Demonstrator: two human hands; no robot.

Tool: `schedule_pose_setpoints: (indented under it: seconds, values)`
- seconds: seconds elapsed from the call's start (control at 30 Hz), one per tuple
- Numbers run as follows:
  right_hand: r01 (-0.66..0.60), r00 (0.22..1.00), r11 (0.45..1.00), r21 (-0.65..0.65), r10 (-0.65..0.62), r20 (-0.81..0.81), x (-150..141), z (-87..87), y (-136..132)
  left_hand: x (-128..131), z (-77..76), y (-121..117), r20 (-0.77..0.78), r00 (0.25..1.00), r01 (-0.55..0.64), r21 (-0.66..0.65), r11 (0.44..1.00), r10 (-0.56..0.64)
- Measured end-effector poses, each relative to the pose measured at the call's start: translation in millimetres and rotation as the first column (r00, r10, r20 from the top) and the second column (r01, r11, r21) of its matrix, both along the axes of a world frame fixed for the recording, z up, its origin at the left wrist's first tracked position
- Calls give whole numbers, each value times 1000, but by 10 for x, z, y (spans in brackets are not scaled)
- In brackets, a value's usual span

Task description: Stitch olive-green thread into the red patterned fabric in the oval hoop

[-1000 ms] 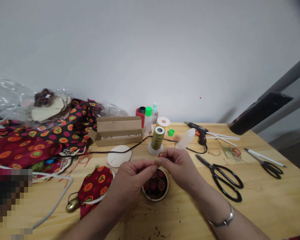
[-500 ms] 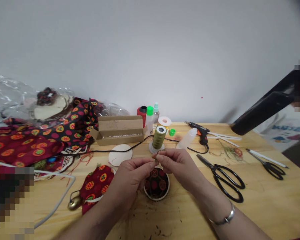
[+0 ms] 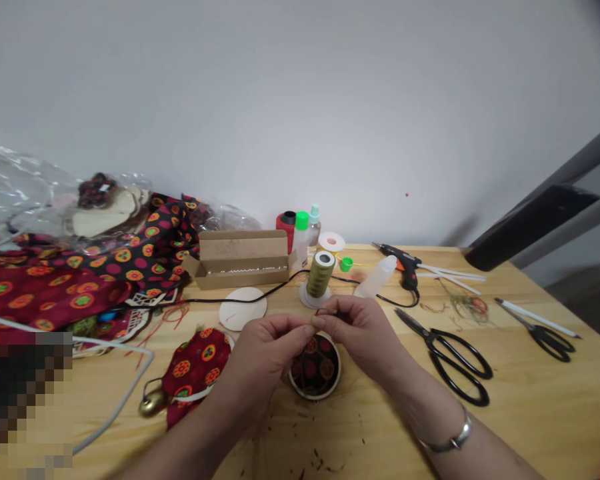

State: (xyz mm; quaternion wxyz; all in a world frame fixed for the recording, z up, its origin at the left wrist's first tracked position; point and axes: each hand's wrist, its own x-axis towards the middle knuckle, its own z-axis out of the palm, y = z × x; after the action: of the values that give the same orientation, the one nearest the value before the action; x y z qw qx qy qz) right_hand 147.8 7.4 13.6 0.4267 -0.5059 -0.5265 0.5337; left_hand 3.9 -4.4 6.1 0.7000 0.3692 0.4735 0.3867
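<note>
My left hand (image 3: 274,347) and my right hand (image 3: 353,327) meet fingertip to fingertip, both closed in a pinch. Between them is a small bit of olive thread (image 3: 326,311), mostly covered by the fingers. Just below lies a round piece (image 3: 315,370) of dark patterned fabric with a pale rim, flat on the table. Behind the hands stands a spool of olive thread (image 3: 321,277). Left of my left hand rests a dark red patterned fabric piece (image 3: 195,363) with a brass bell (image 3: 153,403) beside it.
Large black scissors (image 3: 445,353) lie right of my right hand, with smaller scissors (image 3: 550,341) farther right. Behind are a glue gun (image 3: 400,260), a white bottle (image 3: 380,277) and an open cardboard box (image 3: 243,267). A black cord (image 3: 275,290) crosses the table. Patterned cloth (image 3: 50,287) is heaped left.
The fingertips have drawn closer together, and less of the olive thread shows between them. The view has shifted slightly. At the far right, a person has moved out of view.
</note>
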Motion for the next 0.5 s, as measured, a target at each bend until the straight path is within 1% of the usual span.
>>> schedule_pose_setpoints:
  seconds: [0.17,0.23,0.3,0.37,0.43,0.5]
  values:
    - [20,999,1000,10,-20,48,17,1,10,-21,42,-2,-90,996,11,102,995,-2]
    - [24,999,1000,14,-25,47,27,8,19,-29,80,-1,-149,989,-2,121,993,20]
    - [43,998,999,28,-44,55,41,12,34,-34,113,5,-227,973,-12,169,986,51]
    - [70,994,997,41,-73,76,56,12,54,-36,124,15,-298,949,-22,278,960,108]
    - [81,992,995,51,-86,96,72,9,73,-36,109,30,-336,925,-27,410,912,178]
    - [82,990,994,67,-89,107,85,1,86,-36,82,46,-359,906,-24,485,874,224]
